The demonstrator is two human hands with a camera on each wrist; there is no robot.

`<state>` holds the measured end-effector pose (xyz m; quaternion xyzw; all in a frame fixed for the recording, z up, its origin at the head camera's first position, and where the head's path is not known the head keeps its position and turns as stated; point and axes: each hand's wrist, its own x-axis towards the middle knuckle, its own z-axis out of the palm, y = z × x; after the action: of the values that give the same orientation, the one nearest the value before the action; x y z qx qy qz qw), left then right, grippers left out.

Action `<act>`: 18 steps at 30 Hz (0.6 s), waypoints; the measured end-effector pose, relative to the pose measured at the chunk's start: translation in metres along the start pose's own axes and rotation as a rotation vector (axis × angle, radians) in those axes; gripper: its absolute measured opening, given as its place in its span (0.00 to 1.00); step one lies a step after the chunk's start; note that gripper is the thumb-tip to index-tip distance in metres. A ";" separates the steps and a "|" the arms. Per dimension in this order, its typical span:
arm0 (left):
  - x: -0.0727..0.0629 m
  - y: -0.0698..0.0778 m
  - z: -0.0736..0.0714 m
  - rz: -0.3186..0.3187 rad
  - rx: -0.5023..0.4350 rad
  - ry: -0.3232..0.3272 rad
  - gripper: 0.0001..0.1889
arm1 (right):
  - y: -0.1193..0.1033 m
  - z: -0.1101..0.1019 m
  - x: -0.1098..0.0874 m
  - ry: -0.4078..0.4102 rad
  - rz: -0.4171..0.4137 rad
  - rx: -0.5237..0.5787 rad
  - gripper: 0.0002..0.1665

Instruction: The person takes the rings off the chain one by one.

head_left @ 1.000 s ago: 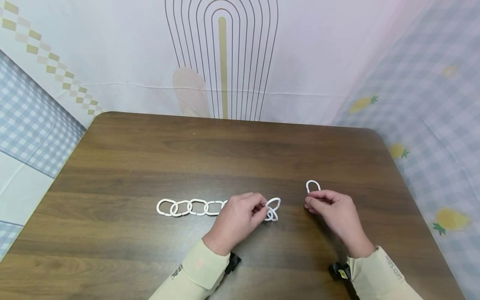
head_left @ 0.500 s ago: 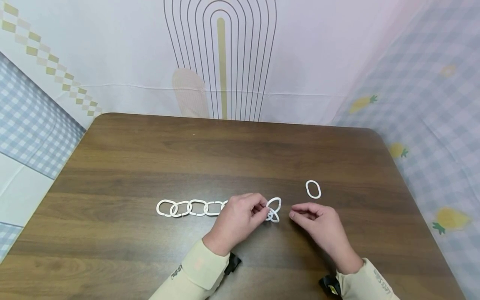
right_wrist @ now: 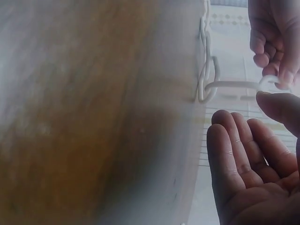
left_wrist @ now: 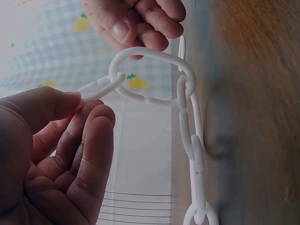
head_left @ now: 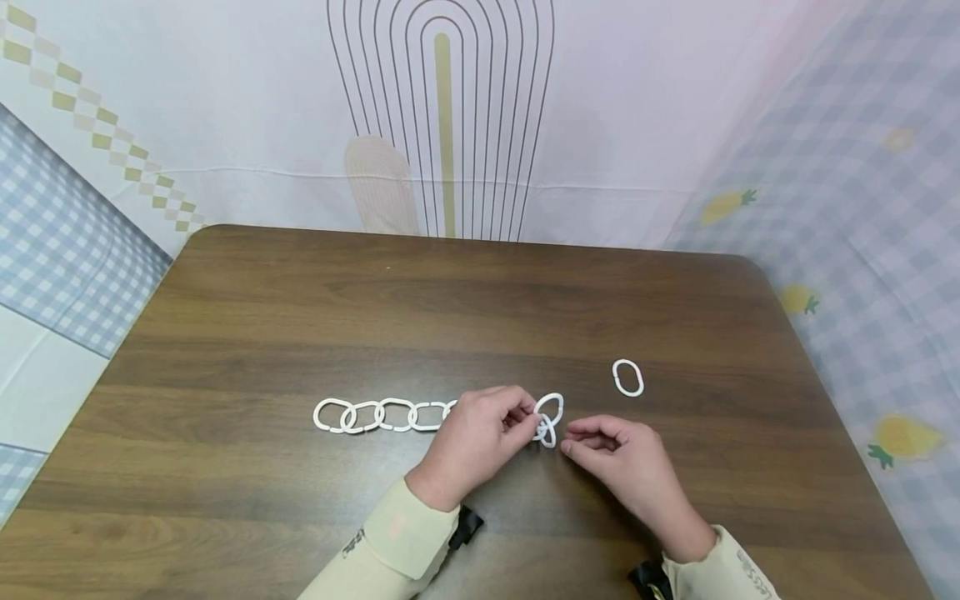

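Two hands near counter's (head_left: pixel 300 333) front edge: I see left hand (head_left: pixel 472 442) pinching chain's (head_left: pixel 390 415) end link (head_left: pixel 548 418); right hand (head_left: pixel 622 471) loosely curled beside it, gripping nothing. Loose ring (head_left: pixel 627 377) lies apart.

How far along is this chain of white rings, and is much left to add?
Done: a chain of linked white rings lies in a row on the table. In hand: the left hand pinches the end ring, raised off the wood, and the right hand reaches toward it, holding nothing. Left: one loose ring lies apart to the right, not yet joined.
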<state>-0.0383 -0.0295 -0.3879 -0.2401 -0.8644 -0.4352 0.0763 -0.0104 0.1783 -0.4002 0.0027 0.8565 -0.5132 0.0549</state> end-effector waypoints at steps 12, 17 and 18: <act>0.001 0.001 -0.002 -0.026 -0.005 -0.016 0.04 | -0.003 0.010 -0.001 -0.050 -0.042 0.045 0.10; 0.001 0.001 -0.003 -0.019 -0.004 -0.013 0.05 | -0.005 0.013 -0.002 -0.053 -0.067 0.036 0.11; 0.001 0.001 -0.003 -0.017 -0.003 -0.011 0.05 | -0.005 0.014 -0.002 -0.051 -0.071 0.033 0.11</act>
<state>-0.0390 -0.0304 -0.3849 -0.2354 -0.8661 -0.4359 0.0673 -0.0078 0.1637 -0.4017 -0.0401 0.8459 -0.5287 0.0584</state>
